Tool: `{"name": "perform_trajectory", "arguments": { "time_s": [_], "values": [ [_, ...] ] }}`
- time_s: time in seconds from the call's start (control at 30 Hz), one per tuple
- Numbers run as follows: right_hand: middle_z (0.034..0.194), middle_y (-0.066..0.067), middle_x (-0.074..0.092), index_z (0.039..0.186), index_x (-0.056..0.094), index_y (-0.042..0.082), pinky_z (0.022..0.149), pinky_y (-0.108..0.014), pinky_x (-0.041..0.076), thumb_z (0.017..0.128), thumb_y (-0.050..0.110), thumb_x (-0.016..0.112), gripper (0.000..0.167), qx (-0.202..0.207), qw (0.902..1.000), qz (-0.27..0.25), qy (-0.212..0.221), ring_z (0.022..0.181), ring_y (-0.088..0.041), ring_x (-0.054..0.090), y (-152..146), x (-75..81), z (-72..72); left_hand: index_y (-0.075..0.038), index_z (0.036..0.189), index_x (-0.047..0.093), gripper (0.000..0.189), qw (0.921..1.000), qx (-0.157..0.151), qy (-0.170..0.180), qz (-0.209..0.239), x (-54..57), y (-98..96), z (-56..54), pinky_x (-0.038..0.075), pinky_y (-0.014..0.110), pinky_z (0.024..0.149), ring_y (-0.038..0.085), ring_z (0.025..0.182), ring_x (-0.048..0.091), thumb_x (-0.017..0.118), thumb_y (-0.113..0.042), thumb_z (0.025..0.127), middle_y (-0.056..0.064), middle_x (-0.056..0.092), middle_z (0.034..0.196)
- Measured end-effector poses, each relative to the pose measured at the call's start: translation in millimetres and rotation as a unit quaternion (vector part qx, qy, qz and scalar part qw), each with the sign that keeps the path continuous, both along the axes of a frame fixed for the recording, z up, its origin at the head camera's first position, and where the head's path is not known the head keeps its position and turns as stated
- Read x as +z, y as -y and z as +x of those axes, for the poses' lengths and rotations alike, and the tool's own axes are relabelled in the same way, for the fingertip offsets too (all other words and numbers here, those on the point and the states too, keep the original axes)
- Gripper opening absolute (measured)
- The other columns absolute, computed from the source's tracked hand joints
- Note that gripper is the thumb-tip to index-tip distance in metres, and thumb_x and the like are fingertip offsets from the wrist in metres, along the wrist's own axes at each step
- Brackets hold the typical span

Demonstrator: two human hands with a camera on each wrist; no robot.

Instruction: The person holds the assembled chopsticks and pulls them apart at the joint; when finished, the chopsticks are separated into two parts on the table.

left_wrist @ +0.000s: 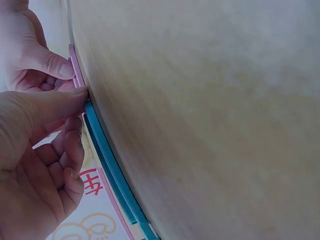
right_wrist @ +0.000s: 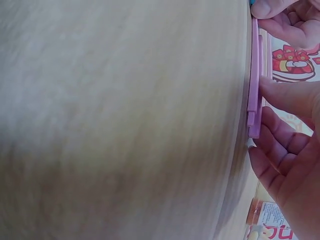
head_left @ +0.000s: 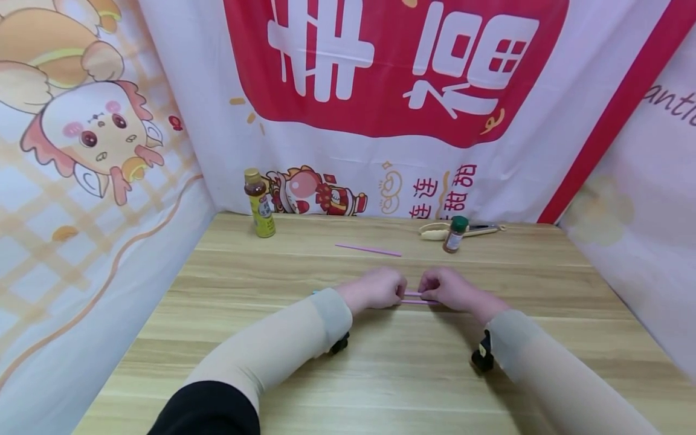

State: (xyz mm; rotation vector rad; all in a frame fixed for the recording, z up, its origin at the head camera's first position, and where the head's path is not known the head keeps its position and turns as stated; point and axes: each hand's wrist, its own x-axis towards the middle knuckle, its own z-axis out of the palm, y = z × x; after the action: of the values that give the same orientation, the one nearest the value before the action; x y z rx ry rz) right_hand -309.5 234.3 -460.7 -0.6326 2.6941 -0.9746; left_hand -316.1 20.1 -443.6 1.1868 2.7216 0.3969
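Two narrow pink plastic strips [head_left: 417, 302] lie side by side between my hands in the head view. My left hand [head_left: 383, 287] pinches a teal plastic strip [left_wrist: 111, 157] close to where it meets the pink one. Most of the teal strip is hidden behind the left forearm in the head view; its bars run away from the thumb in the left wrist view. With thumb and fingers, my right hand [head_left: 449, 289] holds the pink strips near their stepped end [right_wrist: 254, 125]. The left thumb covers the place where the two colours meet.
Farther back lies another pink strip [head_left: 370, 249]. A yellow-labelled bottle [head_left: 263, 208] stands at the back left. At the back right, a green-capped jar [head_left: 455, 234] stands in front of tongs [head_left: 484, 230]. Printed cloth [head_left: 391, 163] hangs behind the wooden table [head_left: 402, 386].
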Motion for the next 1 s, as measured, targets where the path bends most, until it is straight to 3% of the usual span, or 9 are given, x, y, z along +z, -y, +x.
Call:
{"name": "perform_trajectory", "arguments": {
  "time_s": [0.17, 0.37, 0.47, 0.67, 0.8, 0.9, 1.0],
  "values": [
    [0.078, 0.002, 0.064, 0.087, 0.068, 0.009, 0.072, -0.035, 0.047, 0.088, 0.002, 0.072, 0.008, -0.005, 0.9999, 0.005, 0.011, 0.075, -0.015, 0.057, 1, 3.9, -1.1, -0.017, 0.075, 0.066, 0.011, 1.0000, 0.000, -0.002, -0.004, 2.5, -0.7, -0.4, 0.044, 0.025, 0.064, 0.011, 0.071, 0.056, 0.071, -0.012, 0.083, -0.009, 0.059, 0.071],
    [0.080, -0.004, 0.062, 0.091, 0.068, 0.005, 0.070, -0.037, 0.047, 0.085, 0.000, 0.071, 0.009, -0.014, 0.9998, -0.008, 0.007, 0.076, -0.019, 0.057, 2, 17.7, -9.5, -0.012, 0.082, 0.067, 0.003, 0.9974, 0.032, 0.047, 0.043, 12.4, 10.1, -9.9, 0.045, 0.026, 0.066, 0.013, 0.072, 0.057, 0.070, -0.011, 0.084, -0.006, 0.061, 0.075],
    [0.080, -0.005, 0.062, 0.092, 0.068, 0.004, 0.070, -0.037, 0.047, 0.085, -0.002, 0.070, 0.010, -0.016, 0.9995, 0.011, -0.025, 0.075, -0.020, 0.056, 5, 27.9, -16.8, -0.015, 0.084, 0.066, 0.005, 0.9945, 0.067, 0.054, 0.059, 21.8, 21.4, -22.0, 0.047, 0.028, 0.067, 0.013, 0.073, 0.058, 0.070, -0.013, 0.087, -0.005, 0.062, 0.078],
    [0.087, -0.009, 0.062, 0.099, 0.068, 0.003, 0.074, -0.040, 0.048, 0.087, 0.000, 0.068, 0.013, -0.028, 0.9984, 0.033, -0.038, 0.081, -0.023, 0.057, 27, 41.2, -34.1, -0.015, 0.090, 0.067, 0.004, 0.9904, 0.132, 0.008, 0.042, 39.9, 48.8, -56.2, 0.047, 0.031, 0.071, 0.016, 0.077, 0.057, 0.071, -0.014, 0.088, -0.003, 0.062, 0.083],
    [0.106, -0.017, 0.062, 0.113, 0.065, 0.002, 0.086, -0.047, 0.048, 0.087, 0.003, 0.070, 0.027, -0.039, 0.9983, 0.021, -0.037, 0.097, -0.032, 0.058, 45, 35.6, -46.0, -0.012, 0.103, 0.069, 0.017, 0.9836, 0.179, 0.004, 0.024, 38.1, 63.4, -72.3, 0.047, 0.034, 0.079, 0.019, 0.086, 0.058, 0.070, -0.011, 0.086, 0.000, 0.065, 0.095],
    [0.124, -0.024, 0.056, 0.128, 0.059, 0.001, 0.096, -0.052, 0.043, 0.088, 0.008, 0.072, 0.042, -0.042, 0.9982, 0.023, -0.035, 0.113, -0.038, 0.054, 58, 28.4, -53.1, -0.012, 0.120, 0.067, 0.031, 0.9782, 0.205, 0.030, 0.018, 33.0, 69.2, -76.4, 0.044, 0.040, 0.094, 0.024, 0.105, 0.058, 0.069, -0.012, 0.088, 0.004, 0.065, 0.116],
    [0.126, -0.025, 0.054, 0.132, 0.056, 0.000, 0.098, -0.053, 0.041, 0.089, 0.012, 0.073, 0.049, -0.029, 0.9961, 0.057, -0.061, 0.114, -0.039, 0.053, 70, 24.5, -59.0, -0.015, 0.131, 0.063, 0.038, 0.9752, 0.216, 0.047, 0.006, 28.0, 71.7, -78.7, 0.036, 0.046, 0.105, 0.028, 0.122, 0.050, 0.066, -0.016, 0.093, 0.006, 0.058, 0.133]
  ]
}}
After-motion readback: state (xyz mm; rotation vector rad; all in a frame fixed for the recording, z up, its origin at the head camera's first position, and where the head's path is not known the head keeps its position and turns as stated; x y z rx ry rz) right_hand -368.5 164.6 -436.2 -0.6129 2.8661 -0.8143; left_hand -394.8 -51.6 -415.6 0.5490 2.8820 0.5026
